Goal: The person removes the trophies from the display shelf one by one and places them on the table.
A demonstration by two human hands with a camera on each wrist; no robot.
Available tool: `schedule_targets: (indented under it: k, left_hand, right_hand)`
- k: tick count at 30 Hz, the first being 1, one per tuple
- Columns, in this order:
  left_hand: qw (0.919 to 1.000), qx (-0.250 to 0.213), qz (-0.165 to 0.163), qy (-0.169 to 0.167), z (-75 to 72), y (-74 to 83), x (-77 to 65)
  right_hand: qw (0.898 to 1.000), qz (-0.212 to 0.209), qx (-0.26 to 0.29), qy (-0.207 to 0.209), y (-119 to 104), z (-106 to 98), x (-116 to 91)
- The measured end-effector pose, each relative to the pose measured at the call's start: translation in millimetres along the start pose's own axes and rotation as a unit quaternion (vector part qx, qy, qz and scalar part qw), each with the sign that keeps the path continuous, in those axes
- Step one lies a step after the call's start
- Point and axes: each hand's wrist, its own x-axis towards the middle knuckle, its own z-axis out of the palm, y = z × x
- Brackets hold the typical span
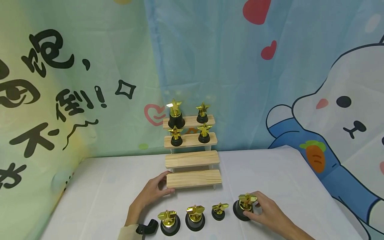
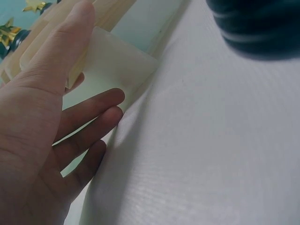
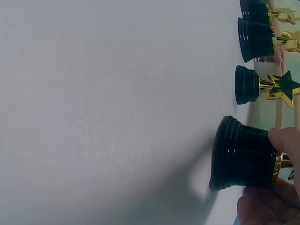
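Observation:
My right hand (image 1: 265, 211) grips a star trophy (image 1: 239, 210), gold on a round black base, at the right end of a row. In the right wrist view the thumb presses one side of its black base (image 3: 248, 154), fingers on the other. At the lowest board of a wooden tiered stand (image 1: 193, 179), my left hand (image 1: 153, 190) holds the left end between thumb and index finger. Its other fingers spread beside a translucent support (image 2: 117, 61) in the left wrist view. A small trophy (image 1: 218, 213) stands left of the gripped one.
Two larger trophies (image 1: 195, 218) (image 1: 169, 224) stand before the stand on the white-covered table (image 1: 102, 186). The upper two boards bear several star trophies, among them a tall one (image 1: 176, 116) at top left. A printed curtain (image 1: 207, 60) hangs right behind.

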Motion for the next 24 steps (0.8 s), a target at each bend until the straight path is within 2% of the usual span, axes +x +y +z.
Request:
schedule_targets:
  k: [7, 14, 24]
  left_hand:
    - [1.0000, 0.002, -0.006, -0.001, -0.4, -0.3, 0.9]
    - [1.0000, -0.005, -0.008, -0.001, -1.1, 1.0, -0.1]
    - [1.0000, -0.006, -0.006, -0.004, -1.1, 2.5, -0.5]
  right_hand:
    - [1.000, 0.003, -0.001, -0.011, -1.6, 0.6, 0.3]
    - [1.000, -0.016, 0.016, -0.011, 4.4, 3.2, -1.3]
    - [0.998, 0.029, 0.034, -0.034, 6.3, 4.2, -4.0]
